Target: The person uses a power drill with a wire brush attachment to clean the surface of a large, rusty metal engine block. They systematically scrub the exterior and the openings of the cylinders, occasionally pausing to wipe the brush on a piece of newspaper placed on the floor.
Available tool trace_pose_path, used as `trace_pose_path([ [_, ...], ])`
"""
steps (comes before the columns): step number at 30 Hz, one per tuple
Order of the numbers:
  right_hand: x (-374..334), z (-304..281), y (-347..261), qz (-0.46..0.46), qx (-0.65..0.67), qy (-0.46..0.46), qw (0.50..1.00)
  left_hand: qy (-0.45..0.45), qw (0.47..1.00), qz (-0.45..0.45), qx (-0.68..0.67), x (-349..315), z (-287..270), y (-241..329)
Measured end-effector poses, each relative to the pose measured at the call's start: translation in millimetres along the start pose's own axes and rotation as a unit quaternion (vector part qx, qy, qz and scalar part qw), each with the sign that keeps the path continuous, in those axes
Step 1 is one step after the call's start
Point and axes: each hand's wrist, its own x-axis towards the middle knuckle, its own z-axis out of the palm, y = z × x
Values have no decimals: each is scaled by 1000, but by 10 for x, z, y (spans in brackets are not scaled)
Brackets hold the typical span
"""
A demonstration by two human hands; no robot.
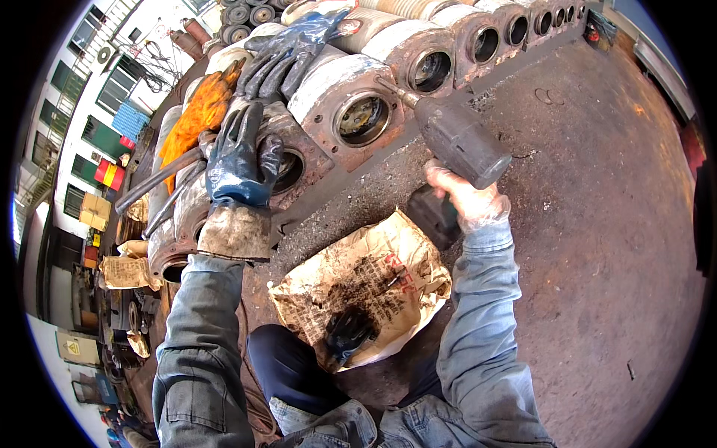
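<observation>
My left hand [243, 164], in a blue and black coated work glove with a stained cuff, lies with fingers stretched over the top of a rusty metal cylinder [295, 134]. Beside it are a long metal bar [160, 179] and an orange furry-looking glove or cloth [198, 112]. My right hand [469, 196], apparently under a thin clear covering, is closed round the handle of a dark cordless power tool [463, 142]. Its narrow shaft points toward a cylinder's round opening [364, 119], apparently short of it. The tool's black battery [435, 216] shows below my hand.
A dirty paper sack [373, 276] lies before my knees, with a dark glove [347, 332] on it. Another blue-black glove [295, 56] rests on the cylinders. More open-ended cylinders [485, 41] continue toward the far right. Grit lines the brown floor [590, 224] beside them.
</observation>
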Motion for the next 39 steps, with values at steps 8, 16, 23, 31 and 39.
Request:
trace_pose_path([
  [8, -78, 109, -84, -23, 20, 15, 999, 7, 1000, 9, 1, 17, 4, 20],
  [16, -65, 67, 10, 6, 13, 15, 1000, -8, 1000, 4, 17, 20, 10, 40],
  [23, -164, 86, 74, 3, 96, 9, 995, -1, 1000, 7, 12, 17, -35, 36],
  [31, -245, 127, 184, 70, 335, -67, 937, -35, 999, -1, -3, 20, -60, -76],
  [39, -884, 99, 3, 77, 327, -159, 928, 61, 857, -204, -470, -609, -491, 619],
])
